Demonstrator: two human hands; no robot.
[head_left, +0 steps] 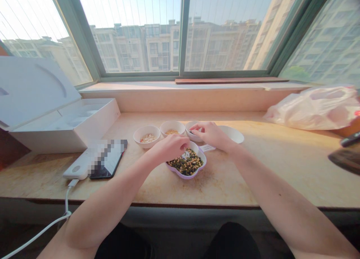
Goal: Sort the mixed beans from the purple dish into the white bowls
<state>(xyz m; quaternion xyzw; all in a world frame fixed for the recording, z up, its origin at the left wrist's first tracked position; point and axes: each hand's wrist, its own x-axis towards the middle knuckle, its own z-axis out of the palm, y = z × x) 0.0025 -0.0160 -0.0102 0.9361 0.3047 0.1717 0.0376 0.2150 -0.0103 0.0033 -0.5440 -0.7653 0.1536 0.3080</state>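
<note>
A lilac-rimmed scalloped bowl of mixed dark green and yellow beans stands in front of me. My left hand is over its back left side, fingers curled together. Just under them a small white patch shows among the beans; I cannot tell whether it is held. My right hand reaches over a small white bowl with dark contents, its thumb and fingertips drawn together at the bowl. What those fingertips hold, if anything, is too small to make out.
To the left are a white bowl of pale flakes, a bowl of yellowish grains, a phone, a cabled white power bank and an open white box. Another white bowl and a plastic bag stand right.
</note>
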